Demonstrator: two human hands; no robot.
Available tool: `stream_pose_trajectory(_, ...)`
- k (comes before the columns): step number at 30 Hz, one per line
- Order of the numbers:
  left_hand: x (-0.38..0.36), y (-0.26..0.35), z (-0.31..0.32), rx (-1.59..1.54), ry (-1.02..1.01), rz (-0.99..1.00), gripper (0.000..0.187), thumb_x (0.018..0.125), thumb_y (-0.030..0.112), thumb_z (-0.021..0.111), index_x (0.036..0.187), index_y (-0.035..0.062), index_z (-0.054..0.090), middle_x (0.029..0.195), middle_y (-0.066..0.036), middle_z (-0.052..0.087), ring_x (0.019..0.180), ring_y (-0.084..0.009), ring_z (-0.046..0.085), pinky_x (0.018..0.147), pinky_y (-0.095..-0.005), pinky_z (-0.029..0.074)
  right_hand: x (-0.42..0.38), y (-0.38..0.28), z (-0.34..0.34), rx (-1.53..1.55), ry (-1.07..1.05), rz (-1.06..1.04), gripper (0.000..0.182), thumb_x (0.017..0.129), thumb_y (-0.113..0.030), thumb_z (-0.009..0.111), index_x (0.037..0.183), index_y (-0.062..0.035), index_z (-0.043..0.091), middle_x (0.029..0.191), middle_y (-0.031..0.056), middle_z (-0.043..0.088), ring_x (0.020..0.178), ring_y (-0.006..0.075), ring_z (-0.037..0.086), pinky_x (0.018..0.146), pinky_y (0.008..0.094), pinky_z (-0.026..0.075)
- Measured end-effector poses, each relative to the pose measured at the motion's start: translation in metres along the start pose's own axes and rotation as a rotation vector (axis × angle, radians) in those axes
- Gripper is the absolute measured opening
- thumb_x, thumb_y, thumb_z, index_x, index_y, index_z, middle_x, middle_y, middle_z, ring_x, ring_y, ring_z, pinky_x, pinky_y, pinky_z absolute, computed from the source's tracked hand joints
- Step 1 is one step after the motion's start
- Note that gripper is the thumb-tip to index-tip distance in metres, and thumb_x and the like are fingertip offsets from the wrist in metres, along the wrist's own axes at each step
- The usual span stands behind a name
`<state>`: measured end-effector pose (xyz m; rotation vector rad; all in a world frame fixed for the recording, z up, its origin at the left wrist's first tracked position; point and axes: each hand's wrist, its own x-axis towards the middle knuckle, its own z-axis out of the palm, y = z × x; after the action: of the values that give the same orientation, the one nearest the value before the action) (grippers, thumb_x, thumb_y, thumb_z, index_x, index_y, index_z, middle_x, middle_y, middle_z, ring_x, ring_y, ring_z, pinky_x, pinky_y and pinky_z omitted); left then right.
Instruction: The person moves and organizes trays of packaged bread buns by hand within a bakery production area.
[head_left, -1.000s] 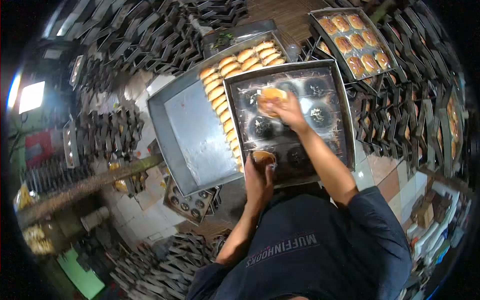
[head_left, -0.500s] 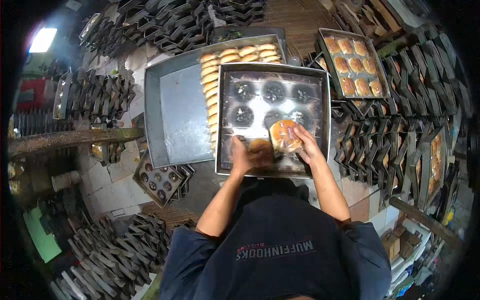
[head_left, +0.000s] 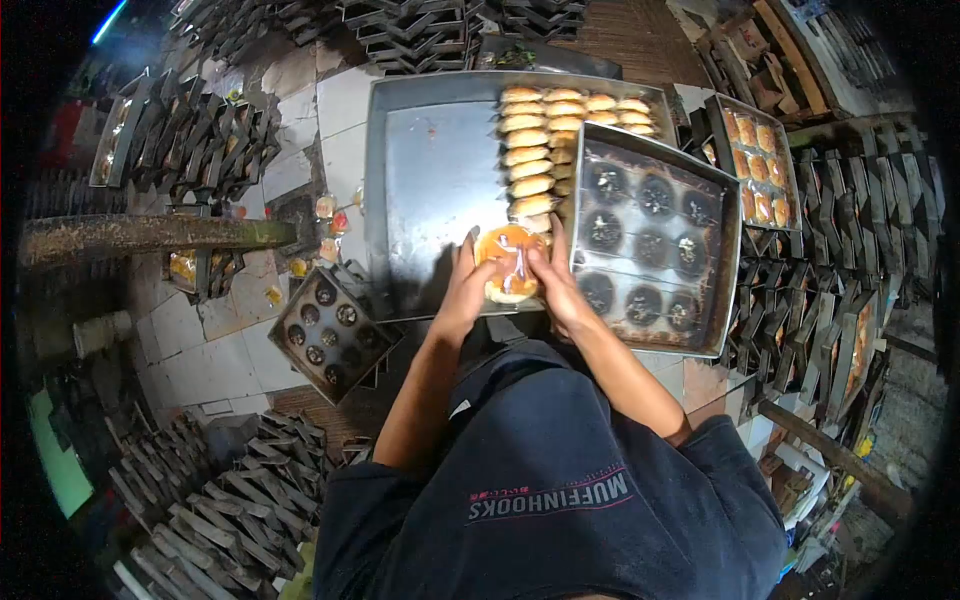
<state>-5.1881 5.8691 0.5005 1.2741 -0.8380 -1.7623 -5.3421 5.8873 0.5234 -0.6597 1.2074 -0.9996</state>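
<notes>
A glossy golden-brown bun [head_left: 512,265] is clasped between my two hands, over the front part of a large metal bin. My left hand [head_left: 463,295] grips its left side, thumb across the top. My right hand [head_left: 566,290] closes on the right side, thumb also on top. Whether another bun sits beneath is hidden. Rows of buns [head_left: 528,155] stand on edge inside the metal bin [head_left: 420,190], right of its bare floor. Resting over the bin's right part is a baking tray [head_left: 620,272] with dark round marks and crumbs, no buns in it.
At the right stands a tray of baked buns [head_left: 757,165], with stacked trays [head_left: 800,265] below it. A smaller tray with round marks [head_left: 328,335] lies at left. A wooden pole [head_left: 150,240] juts in from the left. More stacked trays [head_left: 220,500] fill the lower left.
My hands have left the baking tray for the bin, carrying the bun. A second bun by my left hand is gone from the tray. The view has shifted, so bin and tray appear further right.
</notes>
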Motion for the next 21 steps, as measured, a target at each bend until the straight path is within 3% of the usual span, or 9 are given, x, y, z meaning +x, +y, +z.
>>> stream_pose_trajectory(4, 0.048, -0.062, -0.073, 0.239, 0.269, -0.026, 0.068, 0.084, 0.022, 0.056, 0.139, -0.0055, 0.028, 0.138, -0.026, 0.034, 0.126, -0.0329, 0.038, 0.103, -0.0352, 0.031, 0.056, 0.047, 0.038, -0.218, -0.06, 0.186, 0.052, 0.096, -0.034, 0.047, 0.137, -0.0064, 0.031, 0.137, 0.0221, 0.038, 0.128, 0.0327, 0.036, 0.103, 0.0414, 0.033)
stream_pose_trajectory(5, 0.057, -0.072, -0.082, 0.266, 0.187, -0.158, 0.059, 0.087, 0.021, 0.054, 0.135, -0.0059, 0.033, 0.129, -0.022, 0.044, 0.116, -0.03, 0.047, 0.095, -0.0343, 0.04, 0.068, 0.062, 0.04, -0.115, -0.036, 0.382, 0.045, 0.095, -0.034, 0.046, 0.131, -0.0085, 0.038, 0.129, 0.0178, 0.044, 0.116, 0.0289, 0.044, 0.085, 0.0424, 0.046)
stream_pose_trajectory(8, 0.114, -0.177, -0.118, 0.068, -0.123, -0.509, 0.04, 0.095, 0.029, 0.042, 0.12, -0.0016, 0.05, 0.11, -0.015, 0.059, 0.098, -0.024, 0.06, 0.08, -0.037, 0.052, 0.087, 0.083, 0.034, -0.263, -0.074, 0.696, 0.058, 0.088, -0.044, 0.052, 0.128, -0.0036, 0.041, 0.114, 0.0155, 0.052, 0.077, 0.0257, 0.06, 0.055, 0.0334, 0.053)
stream_pose_trajectory(11, 0.089, -0.105, -0.082, 0.099, -0.145, -0.799, 0.042, 0.096, 0.036, 0.036, 0.116, 0.0036, 0.055, 0.106, -0.01, 0.063, 0.091, -0.0204, 0.062, 0.077, -0.0383, 0.053, 0.075, 0.07, 0.024, -1.089, -0.05, 0.46, 0.05, 0.085, -0.039, 0.054, 0.113, 0.0018, 0.057, 0.098, 0.0212, 0.064, 0.081, 0.0346, 0.064, 0.073, 0.0422, 0.053)
stream_pose_trajectory(13, 0.124, -0.219, -0.086, 0.139, -0.301, -0.761, 0.047, 0.092, 0.045, 0.042, 0.115, 0.0076, 0.058, 0.112, -0.008, 0.061, 0.095, -0.0188, 0.06, 0.08, -0.0355, 0.05, 0.077, 0.053, 0.036, -1.262, 0.002, 0.296, 0.048, 0.084, -0.037, 0.055, 0.11, 0.0029, 0.059, 0.098, 0.0235, 0.064, 0.085, 0.0377, 0.063, 0.077, 0.0433, 0.051)
stream_pose_trajectory(15, 0.108, -0.177, -0.086, 0.31, -0.436, -0.6, 0.061, 0.087, 0.053, 0.044, 0.124, 0.0053, 0.052, 0.123, -0.012, 0.055, 0.108, -0.0241, 0.053, 0.092, -0.0382, 0.042, 0.091, 0.064, 0.035, -1.334, 0.053, -0.068, 0.045, 0.081, -0.034, 0.057, 0.107, 0.003, 0.061, 0.095, 0.0268, 0.064, 0.09, 0.0417, 0.061, 0.079, 0.0439, 0.048)
stream_pose_trajectory(17, 0.087, -0.115, -0.087, 0.5, -0.447, -0.54, 0.08, 0.08, 0.061, 0.046, 0.136, 0.004, 0.044, 0.137, -0.017, 0.047, 0.124, -0.031, 0.043, 0.104, -0.0402, 0.031, 0.129, 0.085, 0.035, -1.219, -0.114, -0.11, 0.045, 0.082, -0.035, 0.055, 0.107, 0.0011, 0.062, 0.096, 0.0259, 0.064, 0.092, 0.041, 0.061, 0.081, 0.0445, 0.048)
stream_pose_trajectory(20, 0.074, -0.101, -0.109, 0.716, -0.453, -0.693, 0.086, 0.071, 0.053, 0.057, 0.136, -0.0009, 0.041, 0.136, -0.024, 0.045, 0.124, -0.0324, 0.045, 0.103, -0.0375, 0.035, 0.172, 0.131, 0.032, -1.429, -0.456, 0.215, 0.047, 0.084, -0.039, 0.052, 0.113, -0.0041, 0.062, 0.106, 0.0272, 0.062, 0.102, 0.0417, 0.058, 0.089, 0.043, 0.046)
stream_pose_trajectory(21, 0.062, -0.086, -0.113, 0.85, -0.489, -0.553, 0.089, 0.069, 0.046, 0.058, 0.136, -0.0073, 0.036, 0.13, -0.029, 0.048, 0.122, -0.0336, 0.048, 0.101, -0.0369, 0.037, 0.157, 0.106, 0.053, -1.347, -0.484, 0.308, 0.051, 0.083, -0.04, 0.052, 0.118, -0.003, 0.06, 0.118, 0.0269, 0.057, 0.112, 0.0382, 0.054, 0.094, 0.0411, 0.044)
